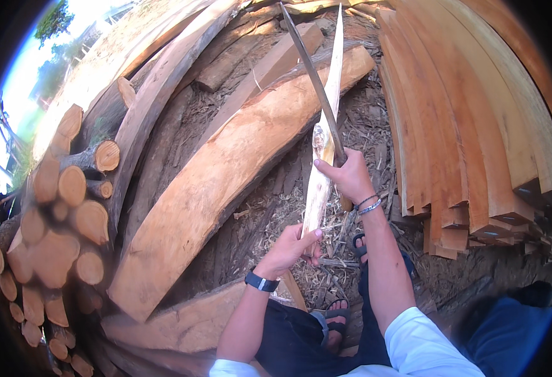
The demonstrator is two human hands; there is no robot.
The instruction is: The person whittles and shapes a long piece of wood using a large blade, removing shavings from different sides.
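Note:
Near the middle, my left hand (285, 250) is closed around the near end of a long, pale, peeled piece of wood (317, 196). It points away from me and narrows to a sharp far tip. A brownish knot shows partway along it. My right hand (350, 177) grips a machete (314, 76), whose long dark blade slants up to the left and crosses over the wood. The butt of the handle shows below my right fist, and my right thumb reaches toward the wood by the knot. Whether the blade's edge touches the wood I cannot tell.
A broad, thick wooden slab (226, 179) lies diagonally left of my hands. Cut logs (55, 251) are piled at the left. Long sawn planks (461, 125) are stacked at the right. Wood chips (270, 213) cover the ground around my sandalled feet (337, 314).

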